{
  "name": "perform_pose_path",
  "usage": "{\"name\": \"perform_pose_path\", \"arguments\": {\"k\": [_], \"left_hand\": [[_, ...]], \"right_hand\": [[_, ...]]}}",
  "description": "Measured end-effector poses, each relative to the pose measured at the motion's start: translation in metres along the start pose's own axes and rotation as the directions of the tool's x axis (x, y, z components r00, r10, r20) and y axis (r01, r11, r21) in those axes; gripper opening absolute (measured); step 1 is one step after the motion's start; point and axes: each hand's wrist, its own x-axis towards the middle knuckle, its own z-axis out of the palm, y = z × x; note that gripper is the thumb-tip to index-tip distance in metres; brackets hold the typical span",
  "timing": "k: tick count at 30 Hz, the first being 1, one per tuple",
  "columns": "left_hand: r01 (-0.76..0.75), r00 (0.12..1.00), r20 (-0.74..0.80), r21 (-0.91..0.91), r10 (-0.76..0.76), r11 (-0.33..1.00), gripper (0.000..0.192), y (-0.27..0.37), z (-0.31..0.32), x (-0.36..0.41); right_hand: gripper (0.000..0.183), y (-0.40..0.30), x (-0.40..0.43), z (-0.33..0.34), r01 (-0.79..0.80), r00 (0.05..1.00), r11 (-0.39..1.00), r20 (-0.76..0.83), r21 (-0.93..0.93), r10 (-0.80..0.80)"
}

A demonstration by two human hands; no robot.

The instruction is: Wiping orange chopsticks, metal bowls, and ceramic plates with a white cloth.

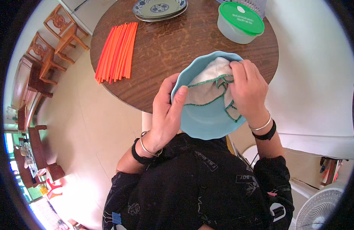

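A light blue bowl (207, 125) with a wavy rim is tilted in front of me, near the table's front edge. My left hand (168, 110) grips its left side, thumb over the rim and fingers around the outside. Inside the bowl lies a crumpled off-white cloth (205, 93) with green stitched edges. My right hand (248, 89) has hold of the cloth at the bowl's right side; its fingertips are partly hidden in the folds.
The round wooden table (162, 51) bears a row of orange sticks (116, 53) at left and stacked patterned plates (159, 7) at the back. A green-lidded plastic container (237, 30) stands at back right, by a perforated basket (259, 7). A fan (320, 210) is at lower right.
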Motion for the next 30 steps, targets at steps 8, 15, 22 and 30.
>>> {"name": "perform_pose_path", "arguments": {"k": [8, 15, 22, 30], "left_hand": [[0.002, 0.998, 0.068, 0.03, -0.004, 1.0, 0.029, -0.002, 0.0, -0.005], [0.036, 0.999, -0.004, 0.007, -0.036, 0.999, 0.031, -0.001, -0.004, -0.008], [-0.061, 0.989, -0.127, 0.107, 0.074, 0.992, 0.035, -0.004, -0.012, -0.008], [-0.329, 0.936, 0.269, 0.427, 0.228, 0.842, 0.03, 0.036, -0.04, 0.042]], "right_hand": [[0.036, -0.011, -0.025, -0.014, -0.241, 0.97, 0.963, -0.004, 0.119, 0.243], [0.035, 0.001, -0.034, -0.025, -0.521, 0.852, 0.838, 0.147, 0.16, 0.502], [0.034, -0.008, -0.066, 0.002, -0.658, 0.728, 0.395, 0.407, 0.641, 0.552], [0.029, 0.0, -0.019, -0.025, -0.424, 0.901, 0.746, 0.32, 0.514, 0.292]]}}
